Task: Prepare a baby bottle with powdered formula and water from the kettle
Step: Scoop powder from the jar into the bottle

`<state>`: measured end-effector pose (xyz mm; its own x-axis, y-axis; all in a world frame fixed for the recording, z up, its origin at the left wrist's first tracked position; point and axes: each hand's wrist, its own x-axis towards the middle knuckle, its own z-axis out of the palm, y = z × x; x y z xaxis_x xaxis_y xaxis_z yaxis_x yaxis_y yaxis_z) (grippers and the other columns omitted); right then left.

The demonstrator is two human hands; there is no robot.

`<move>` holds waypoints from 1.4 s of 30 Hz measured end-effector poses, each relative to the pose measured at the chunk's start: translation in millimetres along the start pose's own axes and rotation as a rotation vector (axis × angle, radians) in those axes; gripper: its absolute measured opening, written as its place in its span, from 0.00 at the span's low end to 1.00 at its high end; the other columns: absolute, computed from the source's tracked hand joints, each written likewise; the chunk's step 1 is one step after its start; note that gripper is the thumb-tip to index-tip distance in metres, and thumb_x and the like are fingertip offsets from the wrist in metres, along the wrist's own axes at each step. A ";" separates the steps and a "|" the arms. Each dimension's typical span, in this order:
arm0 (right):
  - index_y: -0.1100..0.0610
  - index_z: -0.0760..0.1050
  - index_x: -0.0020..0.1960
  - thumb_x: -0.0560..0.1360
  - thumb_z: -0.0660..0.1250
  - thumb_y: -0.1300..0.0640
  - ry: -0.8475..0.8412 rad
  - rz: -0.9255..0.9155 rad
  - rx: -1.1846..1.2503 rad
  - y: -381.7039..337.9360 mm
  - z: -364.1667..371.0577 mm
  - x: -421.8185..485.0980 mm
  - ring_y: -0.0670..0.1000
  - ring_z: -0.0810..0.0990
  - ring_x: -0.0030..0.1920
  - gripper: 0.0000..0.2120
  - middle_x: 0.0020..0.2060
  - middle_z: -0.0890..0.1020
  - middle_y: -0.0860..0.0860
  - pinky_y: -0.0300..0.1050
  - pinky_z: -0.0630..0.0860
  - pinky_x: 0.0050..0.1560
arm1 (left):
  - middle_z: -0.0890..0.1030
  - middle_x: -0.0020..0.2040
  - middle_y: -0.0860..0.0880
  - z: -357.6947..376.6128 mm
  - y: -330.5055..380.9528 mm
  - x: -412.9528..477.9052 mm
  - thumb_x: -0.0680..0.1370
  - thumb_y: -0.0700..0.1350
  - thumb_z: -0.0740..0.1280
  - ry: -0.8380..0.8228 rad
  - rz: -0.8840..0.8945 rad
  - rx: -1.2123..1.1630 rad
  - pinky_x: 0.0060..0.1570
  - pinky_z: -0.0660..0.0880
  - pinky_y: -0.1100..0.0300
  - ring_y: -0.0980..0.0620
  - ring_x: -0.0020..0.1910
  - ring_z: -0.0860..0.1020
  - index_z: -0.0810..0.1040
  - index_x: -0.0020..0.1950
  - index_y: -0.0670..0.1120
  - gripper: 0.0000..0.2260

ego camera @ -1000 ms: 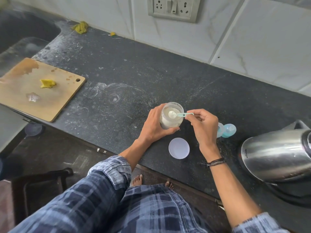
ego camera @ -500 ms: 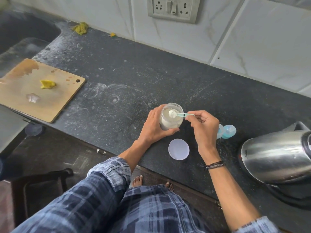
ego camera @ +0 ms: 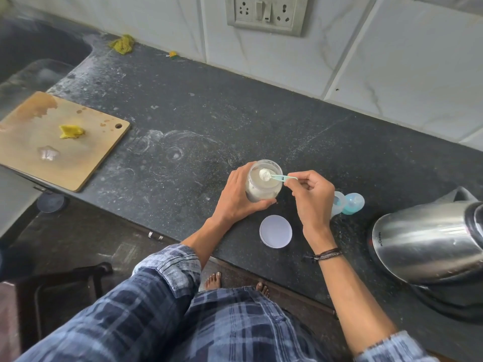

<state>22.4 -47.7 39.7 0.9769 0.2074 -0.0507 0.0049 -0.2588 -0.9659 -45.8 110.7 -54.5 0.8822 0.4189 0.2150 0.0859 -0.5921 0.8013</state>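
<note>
White powder (ego camera: 264,175) in round teal scoop (ego camera: 281,177)

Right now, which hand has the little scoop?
The right hand, pinching the scoop by its handle at the jar mouth; the left hand only grips the jar.

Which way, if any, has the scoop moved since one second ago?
No. The scoop, pinched by the right hand, stays with its heaped bowl over the mouth of the jar, just as before.
</note>
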 end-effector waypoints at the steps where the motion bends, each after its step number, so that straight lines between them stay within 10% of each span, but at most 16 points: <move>1: 0.53 0.85 0.42 0.72 0.75 0.64 0.000 0.037 0.026 0.2 0.0 0.1 0.43 0.80 0.33 0.06 0.35 0.87 0.48 0.37 0.77 0.37 | 0.73 0.69 0.57 0.5 0.1 -0.1 0.65 0.62 0.81 -0.003 0.001 0.001 0.68 0.66 0.59 0.54 0.68 0.71 0.67 0.75 0.54 0.42; 18: 0.60 0.85 0.48 0.75 0.74 0.63 -0.021 0.547 0.547 -15.4 -19.6 -6.1 0.47 0.83 0.41 0.03 0.41 0.88 0.55 0.41 0.79 0.46 | 0.63 0.75 0.65 -1.7 -1.3 -5.2 0.65 0.69 0.77 -0.027 -0.020 -0.066 0.71 0.57 0.70 0.63 0.75 0.61 0.59 0.79 0.60 0.48; 23: 0.61 0.84 0.49 0.75 0.74 0.63 0.000 0.522 0.620 -16.4 -42.4 -12.7 0.44 0.84 0.37 0.04 0.45 0.88 0.57 0.39 0.79 0.44 | 0.58 0.81 0.51 -4.4 2.6 -16.6 0.66 0.69 0.76 0.072 0.019 -0.118 0.79 0.53 0.57 0.51 0.81 0.54 0.53 0.83 0.51 0.54; 30: 0.54 0.88 0.41 0.74 0.75 0.60 0.096 0.470 0.628 -3.4 -93.3 -20.3 0.45 0.79 0.37 0.05 0.43 0.87 0.55 0.35 0.79 0.41 | 0.71 0.70 0.53 4.9 51.3 -26.9 0.76 0.51 0.74 0.419 0.349 0.045 0.72 0.60 0.56 0.58 0.73 0.63 0.71 0.71 0.46 0.26; 42: 0.56 0.88 0.42 0.76 0.71 0.66 0.325 0.317 0.537 14.3 -130.4 -31.1 0.45 0.81 0.34 0.09 0.39 0.88 0.54 0.35 0.79 0.39 | 0.72 0.68 0.56 59.7 96.3 -34.7 0.79 0.48 0.73 -0.054 0.283 -0.145 0.65 0.74 0.48 0.54 0.66 0.73 0.72 0.73 0.48 0.24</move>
<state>20.0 -180.8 60.6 0.9286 -0.1151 -0.3529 -0.3150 0.2587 -0.9132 -40.5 -2.0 -18.2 0.8852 0.2123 0.4138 -0.2296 -0.5742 0.7858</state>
